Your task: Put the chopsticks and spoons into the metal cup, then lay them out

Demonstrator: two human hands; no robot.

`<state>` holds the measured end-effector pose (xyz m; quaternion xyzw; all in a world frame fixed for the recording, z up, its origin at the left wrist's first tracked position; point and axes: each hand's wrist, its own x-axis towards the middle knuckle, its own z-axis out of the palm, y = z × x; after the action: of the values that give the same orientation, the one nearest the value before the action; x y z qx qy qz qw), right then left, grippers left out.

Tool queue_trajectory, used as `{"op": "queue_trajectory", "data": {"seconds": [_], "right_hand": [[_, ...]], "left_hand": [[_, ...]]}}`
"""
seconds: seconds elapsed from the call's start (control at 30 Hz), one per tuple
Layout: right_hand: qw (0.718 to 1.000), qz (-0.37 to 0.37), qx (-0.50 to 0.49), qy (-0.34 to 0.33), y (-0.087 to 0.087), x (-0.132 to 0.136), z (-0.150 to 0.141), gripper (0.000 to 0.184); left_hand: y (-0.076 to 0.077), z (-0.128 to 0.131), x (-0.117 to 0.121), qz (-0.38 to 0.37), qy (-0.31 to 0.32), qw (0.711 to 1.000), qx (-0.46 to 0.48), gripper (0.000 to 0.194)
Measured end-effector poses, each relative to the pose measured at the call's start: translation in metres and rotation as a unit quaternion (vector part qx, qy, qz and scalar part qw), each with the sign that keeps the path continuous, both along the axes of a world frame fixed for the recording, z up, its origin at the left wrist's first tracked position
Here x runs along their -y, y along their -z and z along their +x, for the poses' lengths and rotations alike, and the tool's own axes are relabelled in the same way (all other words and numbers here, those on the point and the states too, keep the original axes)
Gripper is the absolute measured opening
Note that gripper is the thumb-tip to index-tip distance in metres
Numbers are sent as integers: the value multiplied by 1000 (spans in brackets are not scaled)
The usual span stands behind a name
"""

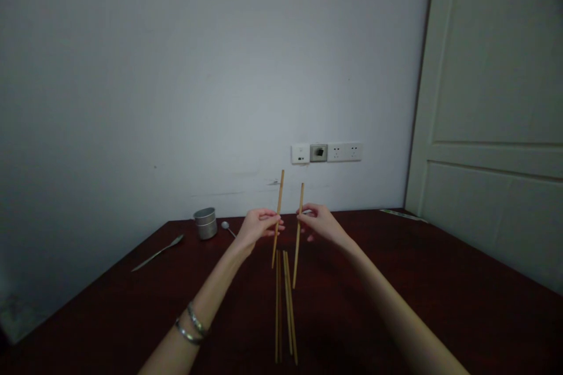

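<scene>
My left hand [260, 226] pinches a wooden chopstick [280, 192] near its middle and holds it nearly upright above the table. Beside it, my right hand [319, 221] grips another chopstick [296, 258] the same way, its lower end tilted slightly left. The two sticks stay apart from each other. Below them, several more chopsticks [289, 310] lie lengthwise on the dark red table [352, 310], pointing toward me.
At the back left stand a metal cup [206, 224] and a small spoon [226, 225], its handle partly hidden by my left hand. A fork [158, 254] lies farther left. A flat strip [402, 215] rests at the back right. Wall sockets [336, 152] are behind.
</scene>
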<state>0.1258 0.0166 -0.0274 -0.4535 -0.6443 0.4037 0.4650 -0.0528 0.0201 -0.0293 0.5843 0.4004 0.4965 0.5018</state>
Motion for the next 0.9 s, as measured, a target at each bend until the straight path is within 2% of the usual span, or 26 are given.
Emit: {"op": "queue_trajectory", "data": {"seconds": [0.1, 0.2, 0.63, 0.9], "right_hand": [[1000, -27, -11, -7, 5, 0, 5, 11], [999, -42, -12, -11, 9, -3, 8, 12], [998, -60, 23, -17, 17, -15, 17, 19], [998, -65, 12, -23, 24, -19, 17, 22]], "left_hand": [[17, 12, -2, -21, 18, 1000, -11, 26], [25, 17, -3, -30, 20, 999, -11, 27], [46, 39, 4, -44, 24, 999, -12, 26], [50, 44, 6, -52, 36, 998, 0, 26]]}}
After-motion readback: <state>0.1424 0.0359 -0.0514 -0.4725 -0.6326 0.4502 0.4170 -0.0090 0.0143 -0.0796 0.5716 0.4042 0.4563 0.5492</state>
